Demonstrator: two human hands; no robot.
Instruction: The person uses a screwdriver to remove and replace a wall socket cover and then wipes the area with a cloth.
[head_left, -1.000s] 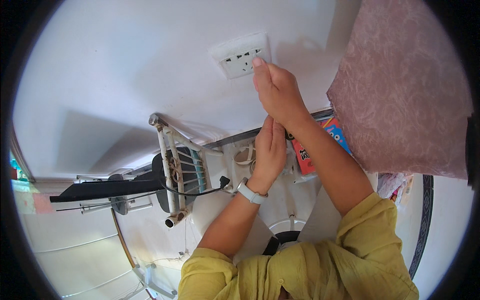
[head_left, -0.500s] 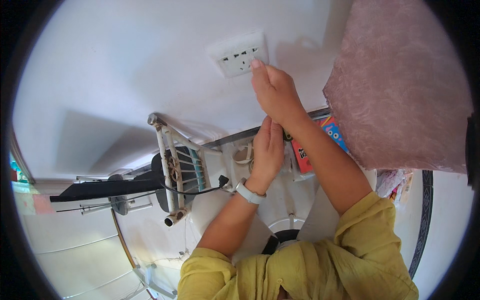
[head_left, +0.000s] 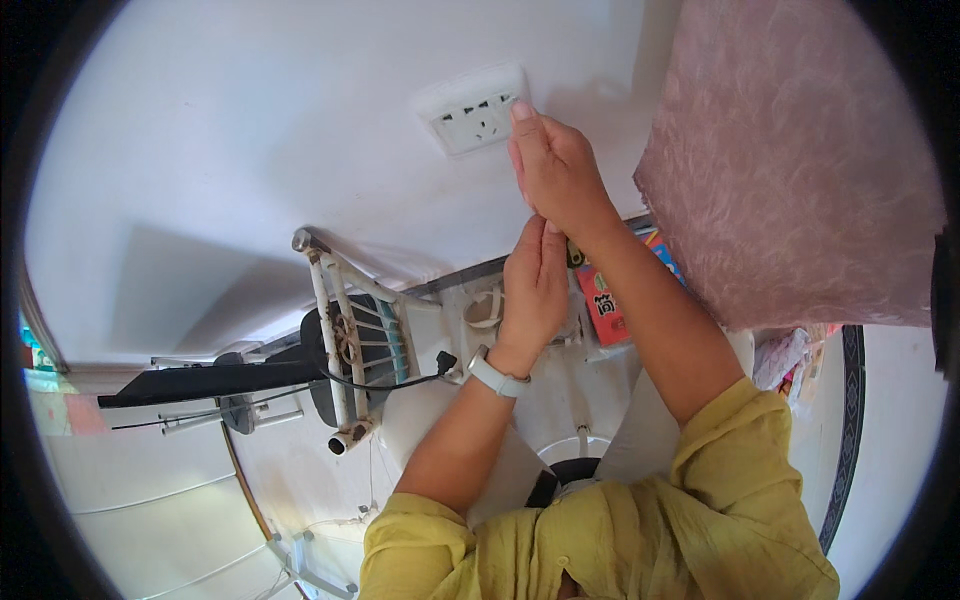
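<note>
A white wall socket panel with several slots is set in the pale wall ahead of me. My right hand is closed at the panel's right edge, its thumb stretched up along the fingers and its tip by the rightmost slots. Whatever it grips is hidden, apart from a tiny pale bit near the thumb tip that I cannot name. Just below, my left hand has its fingers pressed together against the heel of the right hand. Anything inside it is hidden too. A pale watch circles my left wrist.
To the left stands a rusty white metal rack, with a black cable plug beside it. A mauve cloth hangs at the right. Under my right forearm lies a red booklet, near a beige strap.
My right hand has shifted slightly, its thumb tip now a little higher and nearer the panel's right edge. The left hand has risen slightly with it, still touching it.
</note>
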